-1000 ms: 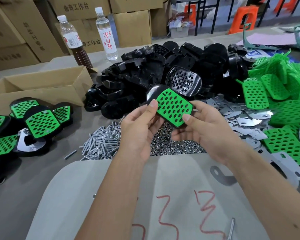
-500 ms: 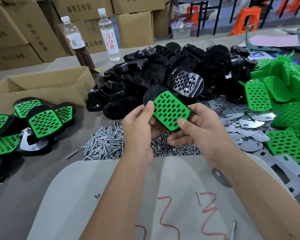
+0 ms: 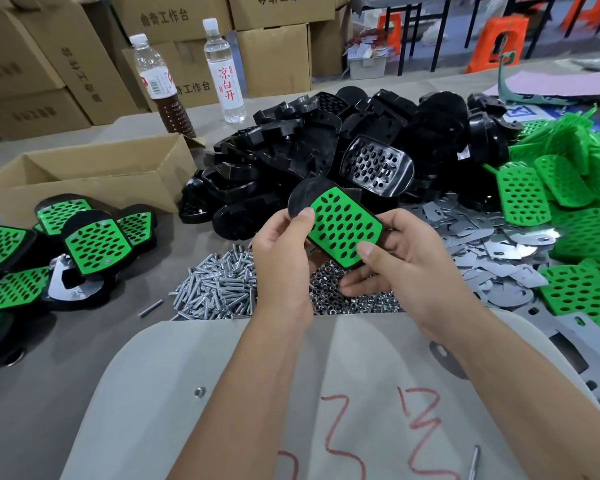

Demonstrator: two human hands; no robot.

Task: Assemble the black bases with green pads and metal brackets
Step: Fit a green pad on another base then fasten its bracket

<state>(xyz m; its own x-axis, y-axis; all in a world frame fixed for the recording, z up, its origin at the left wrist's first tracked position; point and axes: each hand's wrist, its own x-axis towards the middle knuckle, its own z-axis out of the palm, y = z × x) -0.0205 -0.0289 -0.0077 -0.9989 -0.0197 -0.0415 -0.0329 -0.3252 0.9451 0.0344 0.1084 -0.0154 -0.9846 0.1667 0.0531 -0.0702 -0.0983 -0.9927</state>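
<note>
Green pad (image 3: 344, 229) on black base (image 3: 300, 199), perforated with oval holes.
Gripped by left hand (image 3: 282, 261) and right hand (image 3: 407, 268) at both edges.

"凉白开" on clear bottle (image 3: 225, 72); "工作台" on cardboard box (image 3: 187, 87).

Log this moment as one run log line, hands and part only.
left hand: grips black base | right hand: thumb presses green pad onto base | metal bracket: not visible on it
</note>
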